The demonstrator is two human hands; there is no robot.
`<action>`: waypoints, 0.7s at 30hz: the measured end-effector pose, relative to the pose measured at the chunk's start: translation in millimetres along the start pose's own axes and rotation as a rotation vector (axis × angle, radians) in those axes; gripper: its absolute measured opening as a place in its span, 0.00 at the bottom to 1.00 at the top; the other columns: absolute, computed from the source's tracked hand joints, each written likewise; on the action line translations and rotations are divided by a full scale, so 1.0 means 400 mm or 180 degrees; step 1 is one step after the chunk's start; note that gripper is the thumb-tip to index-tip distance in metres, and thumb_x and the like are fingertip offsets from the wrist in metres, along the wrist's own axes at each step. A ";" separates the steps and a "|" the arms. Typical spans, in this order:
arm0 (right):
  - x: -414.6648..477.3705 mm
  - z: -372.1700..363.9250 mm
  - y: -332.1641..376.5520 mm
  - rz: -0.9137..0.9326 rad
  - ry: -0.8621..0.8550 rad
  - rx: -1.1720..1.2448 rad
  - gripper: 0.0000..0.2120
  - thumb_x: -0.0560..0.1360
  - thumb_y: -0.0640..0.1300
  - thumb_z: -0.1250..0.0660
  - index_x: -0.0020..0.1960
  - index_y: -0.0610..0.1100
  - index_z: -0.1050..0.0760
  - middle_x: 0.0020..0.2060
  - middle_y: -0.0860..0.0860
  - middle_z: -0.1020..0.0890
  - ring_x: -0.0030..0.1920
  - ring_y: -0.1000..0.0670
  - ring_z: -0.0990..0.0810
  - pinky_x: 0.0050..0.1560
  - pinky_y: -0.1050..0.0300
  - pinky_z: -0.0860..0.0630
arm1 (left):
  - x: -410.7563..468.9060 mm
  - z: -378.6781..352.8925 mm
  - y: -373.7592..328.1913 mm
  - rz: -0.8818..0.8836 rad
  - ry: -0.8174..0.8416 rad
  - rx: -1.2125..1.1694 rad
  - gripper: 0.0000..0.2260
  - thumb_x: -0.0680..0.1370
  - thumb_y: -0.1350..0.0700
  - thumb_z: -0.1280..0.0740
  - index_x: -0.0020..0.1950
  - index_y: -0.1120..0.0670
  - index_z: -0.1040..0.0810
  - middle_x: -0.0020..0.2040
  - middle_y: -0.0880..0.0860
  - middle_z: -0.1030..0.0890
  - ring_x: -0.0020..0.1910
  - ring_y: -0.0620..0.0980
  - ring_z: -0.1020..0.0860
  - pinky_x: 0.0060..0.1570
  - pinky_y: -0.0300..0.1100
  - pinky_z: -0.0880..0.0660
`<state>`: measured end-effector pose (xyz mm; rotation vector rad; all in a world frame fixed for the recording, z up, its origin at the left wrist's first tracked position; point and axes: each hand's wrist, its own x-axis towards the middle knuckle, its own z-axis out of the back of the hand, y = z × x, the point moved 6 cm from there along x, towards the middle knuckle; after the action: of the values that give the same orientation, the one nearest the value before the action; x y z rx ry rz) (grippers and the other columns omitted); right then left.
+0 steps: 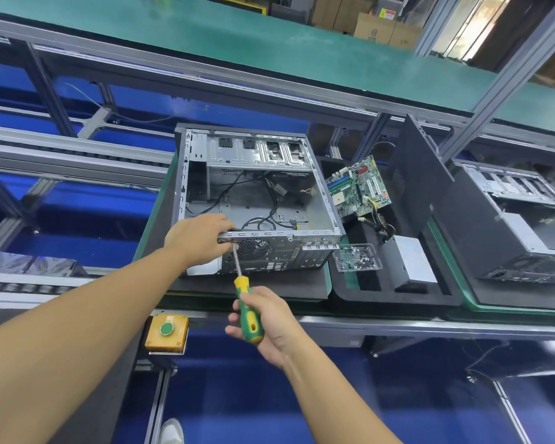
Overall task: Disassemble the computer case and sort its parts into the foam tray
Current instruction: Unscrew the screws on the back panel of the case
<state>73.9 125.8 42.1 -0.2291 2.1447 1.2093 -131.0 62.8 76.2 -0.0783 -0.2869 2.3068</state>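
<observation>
Sitting open side up on a black foam pad [269, 286], the computer case [253, 200] is pretty much gutted: bare silver metal, a drive cage at the far end, and only loose black cables left on the floor of it. The rear panel with its round fan grille is turned towards the camera.

The case's near top rim is gripped by the left hand [199, 240], fingers curled over the edge. A green-and-yellow screwdriver [247, 310] is held in the right hand [263, 318], fingers wrapped round the handle, with the tip set against the rear panel just beside the left hand.

Right next to the case, a black foam tray [394, 299] is loaded with a motherboard [358, 187], a grey power supply [414, 262] and an upright dark side panel [420, 174]. A clear dish of screws [358, 258] is parked at its left edge.

Everything is carried on an aluminium-framed conveyor line over blue flooring. A yellow box with a green button [166, 331] is mounted on the near rail, a second case [519, 225] is seen at the right, and cardboard boxes [385, 30] are stacked far back.
</observation>
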 end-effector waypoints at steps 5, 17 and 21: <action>-0.002 -0.002 0.013 0.0007 -0.0080 -0.0237 0.10 0.77 0.42 0.29 0.55 0.43 0.28 0.43 0.45 0.24 0.32 0.49 0.21 0.29 0.55 0.22 | -0.003 0.004 -0.006 -0.0082 0.0006 0.0003 0.20 0.78 0.36 0.37 0.69 0.36 0.28 0.58 0.39 0.23 0.58 0.46 0.23 0.43 0.43 0.27; 0.007 0.001 0.003 0.0007 -0.0051 0.0081 0.12 0.81 0.39 0.36 0.64 0.41 0.27 0.42 0.42 0.19 0.36 0.45 0.17 0.38 0.48 0.18 | -0.034 0.010 0.004 0.0005 -0.0157 -0.0334 0.12 0.77 0.43 0.34 0.57 0.39 0.33 0.50 0.40 0.19 0.47 0.50 0.19 0.42 0.48 0.21; 0.011 0.009 0.006 0.0059 -0.0142 -0.0115 0.13 0.78 0.39 0.30 0.60 0.47 0.27 0.49 0.42 0.23 0.36 0.46 0.16 0.35 0.50 0.18 | -0.035 0.013 0.002 0.0049 -0.0142 -0.0584 0.10 0.76 0.46 0.31 0.54 0.39 0.30 0.50 0.41 0.19 0.52 0.46 0.20 0.45 0.49 0.21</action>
<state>71.2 130.8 40.0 -0.1965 2.0924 1.2529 -123.0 51.1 80.8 -0.1218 -0.5219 2.2949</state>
